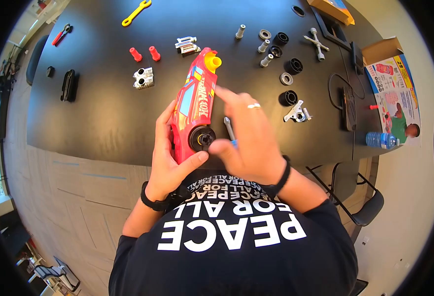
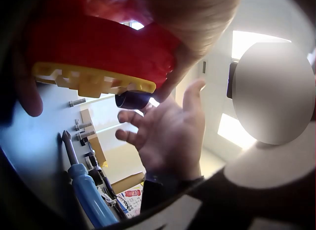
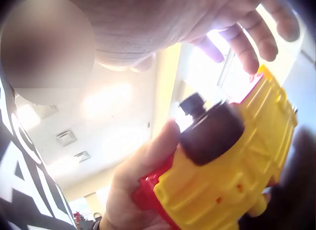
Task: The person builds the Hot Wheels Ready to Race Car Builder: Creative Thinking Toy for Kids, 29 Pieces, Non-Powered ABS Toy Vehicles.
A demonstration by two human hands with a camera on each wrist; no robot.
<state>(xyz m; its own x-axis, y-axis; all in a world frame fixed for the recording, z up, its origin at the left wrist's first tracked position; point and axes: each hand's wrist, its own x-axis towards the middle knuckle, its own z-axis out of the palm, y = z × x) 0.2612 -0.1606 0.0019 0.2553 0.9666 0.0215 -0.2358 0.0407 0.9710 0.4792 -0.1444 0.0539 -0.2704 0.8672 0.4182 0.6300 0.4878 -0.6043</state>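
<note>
A: Fingers first?

B: Left hand (image 1: 170, 160) grips the red toy car (image 1: 195, 101) at its near end, thumb beside the black wheel (image 1: 201, 138). Right hand (image 1: 249, 130) open, fingers loosely spread, thumb near that wheel; contact, cannot tell.

A: Car's position and lie?

B: Held up over the near part of the dark table (image 1: 103, 128). Long axis runs away from the person, far end leaning slightly right. Lettered side faces up, yellow hub (image 1: 213, 61) at the far end. Which end is the nose, cannot tell.

A: Edges, room?

B: Table's near edge passes below the hands. Open strip left of the car, out to the black clip-like part (image 1: 68, 86). Right side tighter: right hand, then screwdriver (image 1: 229, 128) partly under it.

A: Farther out?

B: Silver block (image 1: 143, 78) and two pink pegs (image 1: 135, 54) left of the car's far half; loose black wheels (image 1: 294, 65) well right; water bottle (image 1: 382, 140) by the right edge
</note>
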